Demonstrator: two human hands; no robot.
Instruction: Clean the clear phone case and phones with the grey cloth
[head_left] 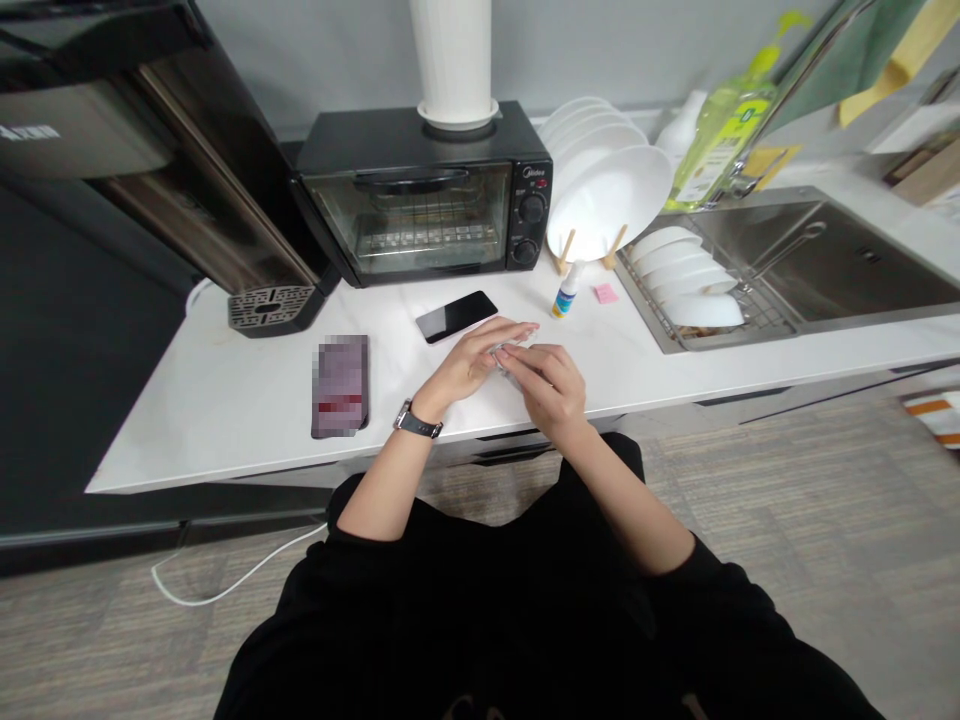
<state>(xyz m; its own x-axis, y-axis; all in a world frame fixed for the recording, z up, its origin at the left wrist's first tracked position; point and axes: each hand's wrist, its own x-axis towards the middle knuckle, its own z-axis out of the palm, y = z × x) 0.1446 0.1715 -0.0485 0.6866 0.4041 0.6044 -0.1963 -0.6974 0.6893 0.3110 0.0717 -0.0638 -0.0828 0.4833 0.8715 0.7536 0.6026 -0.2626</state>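
My hands meet above the front of a white counter (225,400). Between them is a small shiny, clear packet (504,362), mostly hidden by my fingers, so its exact form cannot be made out. My left hand (469,365), with a black watch (417,420) on its wrist, lies with straight fingers against the packet's upper side. My right hand (546,385) curls around the packet from the right. A black smartphone (456,316) lies just beyond my left fingertips, and a dark rectangular item with a blurred surface (341,386) lies further left.
Behind my hands stand a black toaster oven (420,195), white plates in a wooden rack (604,190), a small spray bottle (566,292) and a pink sticky note (605,293). A steel sink (825,260) with a dish rack is right; a black appliance with a drip tray (270,308) is left.
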